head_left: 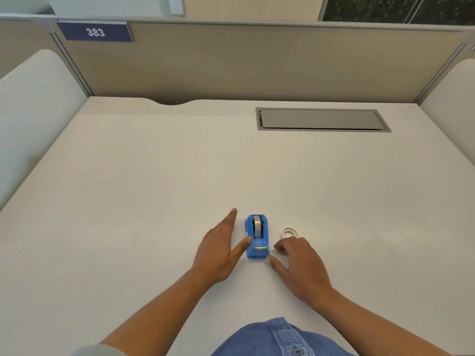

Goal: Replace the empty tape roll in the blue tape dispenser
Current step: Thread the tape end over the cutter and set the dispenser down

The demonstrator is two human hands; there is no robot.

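The blue tape dispenser (257, 236) stands on the white desk (128, 201), a roll seated in its cradle. The left hand (218, 250) lies flat, thumb touching its side. The right hand (300, 265) is loosely curled, empty, beside a white ring (289, 232).

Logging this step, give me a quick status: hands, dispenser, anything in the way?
Left hand open, thumb on blue tape dispenser. Right hand open, thumb at its front corner. White ring lies right of it. Nothing blocking.
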